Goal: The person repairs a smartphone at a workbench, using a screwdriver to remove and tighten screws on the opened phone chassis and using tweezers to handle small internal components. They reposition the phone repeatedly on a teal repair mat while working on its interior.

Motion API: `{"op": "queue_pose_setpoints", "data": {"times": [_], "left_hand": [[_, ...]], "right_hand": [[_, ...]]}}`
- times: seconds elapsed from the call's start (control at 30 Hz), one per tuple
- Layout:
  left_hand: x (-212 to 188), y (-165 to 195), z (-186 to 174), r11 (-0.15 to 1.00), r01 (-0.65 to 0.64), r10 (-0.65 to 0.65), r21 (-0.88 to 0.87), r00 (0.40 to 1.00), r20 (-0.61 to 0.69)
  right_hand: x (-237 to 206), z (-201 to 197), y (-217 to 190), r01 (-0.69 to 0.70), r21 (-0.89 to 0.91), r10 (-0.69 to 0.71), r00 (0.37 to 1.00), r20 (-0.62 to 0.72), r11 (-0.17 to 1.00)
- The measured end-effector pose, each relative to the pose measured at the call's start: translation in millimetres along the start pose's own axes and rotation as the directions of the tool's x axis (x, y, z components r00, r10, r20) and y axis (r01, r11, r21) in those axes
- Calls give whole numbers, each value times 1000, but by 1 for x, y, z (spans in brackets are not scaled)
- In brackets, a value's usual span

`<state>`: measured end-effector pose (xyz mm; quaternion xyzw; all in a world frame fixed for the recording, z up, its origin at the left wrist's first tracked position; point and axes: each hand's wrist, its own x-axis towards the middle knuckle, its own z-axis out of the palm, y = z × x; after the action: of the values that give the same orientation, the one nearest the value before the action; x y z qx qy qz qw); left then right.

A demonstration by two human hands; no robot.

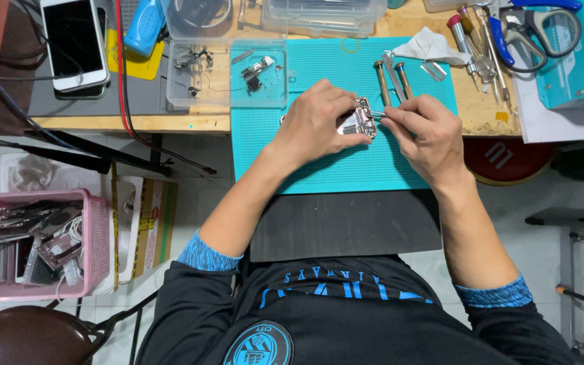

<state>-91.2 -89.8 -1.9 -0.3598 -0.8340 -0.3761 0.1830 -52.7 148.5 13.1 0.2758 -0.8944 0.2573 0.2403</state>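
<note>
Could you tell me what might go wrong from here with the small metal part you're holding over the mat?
The left hand pinches the small metal part above the teal mat while the right hand works a thin tool into it; a slip could scratch it or jab a finger. Anything loosened could roll off the mat's near edge onto the floor.

A teal rubber work mat with a fine dotted grid (346,162) lies on a pale wooden bench top (136,123). On it, a silvery metal phone part (359,120) shows chrome and dark patches. A clear plastic parts tray (224,94) has grey metal bits inside. A white-faced smartphone with a black screen (74,42) rests on a grey pad (96,101). A pink perforated plastic basket (96,236) sits below. Black sleeves end in blue-patterned cuffs (205,255). Blue-handled scissors (542,27) lie at the upper right.
</note>
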Motion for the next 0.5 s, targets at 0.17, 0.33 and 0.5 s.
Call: {"op": "queue_pose_setpoints", "data": {"times": [0.17, 0.33, 0.5], "left_hand": [[2, -1, 1, 1000, -3, 3, 7, 1000, -3], [3, 0, 1, 1000, 2, -2, 6, 1000, -12], [3, 2, -2, 1000, 5, -5, -4, 1000, 2]], "right_hand": [[2, 0, -2, 21, -39, -22, 1000, -13, 999], [3, -2, -3, 17, -59, -17, 1000, -11, 998], [4, -6, -9, -20, -60, 18, 999, -27, 998]]}}
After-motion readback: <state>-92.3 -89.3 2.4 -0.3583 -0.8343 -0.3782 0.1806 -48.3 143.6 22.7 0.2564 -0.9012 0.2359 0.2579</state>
